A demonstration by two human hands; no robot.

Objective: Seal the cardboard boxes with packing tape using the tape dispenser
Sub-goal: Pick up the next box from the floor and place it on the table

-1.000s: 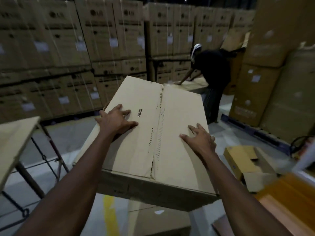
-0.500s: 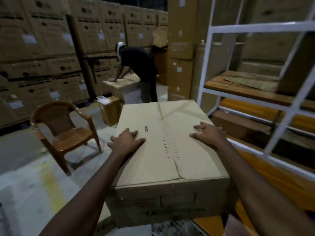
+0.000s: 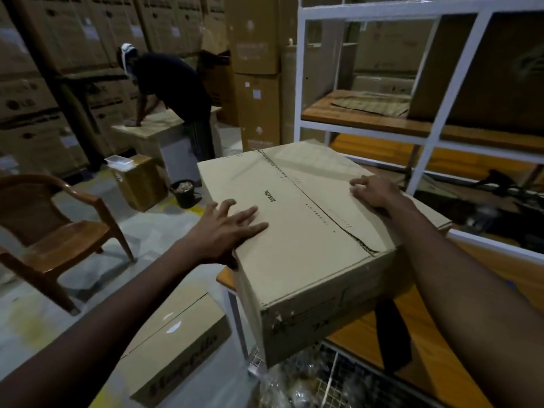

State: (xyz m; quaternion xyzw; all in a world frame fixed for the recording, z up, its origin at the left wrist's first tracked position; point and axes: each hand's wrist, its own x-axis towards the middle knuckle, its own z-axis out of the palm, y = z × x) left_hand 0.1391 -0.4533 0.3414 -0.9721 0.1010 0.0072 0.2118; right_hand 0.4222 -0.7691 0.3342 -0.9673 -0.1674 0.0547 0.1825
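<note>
A large closed cardboard box fills the middle of the head view, its two top flaps meeting along a centre seam, and its underside lies over the edge of an orange shelf. My left hand lies flat on the left flap near the box's left edge, fingers spread. My right hand rests on the right flap with the fingers bent over the right edge. No tape dispenser is in view.
A white metal rack with orange shelves stands to the right. A brown plastic chair sits on the left. Another person bends over a box behind. A flat carton lies on the floor below, a small box and black bucket farther back.
The view has swung right from the box stacks to the white rack. The box has travelled with my hands and now sits over the orange shelf, turned slightly.
</note>
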